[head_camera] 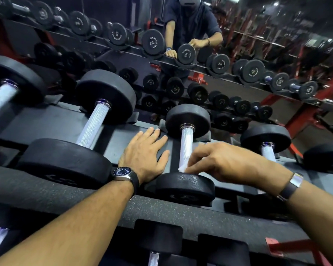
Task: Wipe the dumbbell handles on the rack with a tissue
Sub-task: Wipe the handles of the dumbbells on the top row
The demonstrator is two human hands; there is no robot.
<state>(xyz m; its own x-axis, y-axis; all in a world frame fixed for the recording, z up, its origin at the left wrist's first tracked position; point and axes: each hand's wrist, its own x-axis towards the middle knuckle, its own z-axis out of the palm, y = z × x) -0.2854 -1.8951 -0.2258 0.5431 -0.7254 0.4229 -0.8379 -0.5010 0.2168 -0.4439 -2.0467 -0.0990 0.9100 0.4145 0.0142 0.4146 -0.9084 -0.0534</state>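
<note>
A black dumbbell [186, 120] with a knurled silver handle [186, 144] lies on the top shelf of the rack [52, 120], in the middle of the head view. My right hand [223, 162] pinches a white tissue [182, 168] against the near end of that handle, just above the near weight head [185, 186]. My left hand [144, 152], with a wristwatch on its wrist, rests flat with straight fingers on the shelf just left of the handle. A bigger dumbbell [96, 120] lies further left.
More dumbbells sit to the right [266, 143] and far left [10, 83], with others on the lower tier [158, 244]. A mirror behind the rack reflects the person [190, 25] and the rows of weights. Red frame parts [300, 114] stand at right.
</note>
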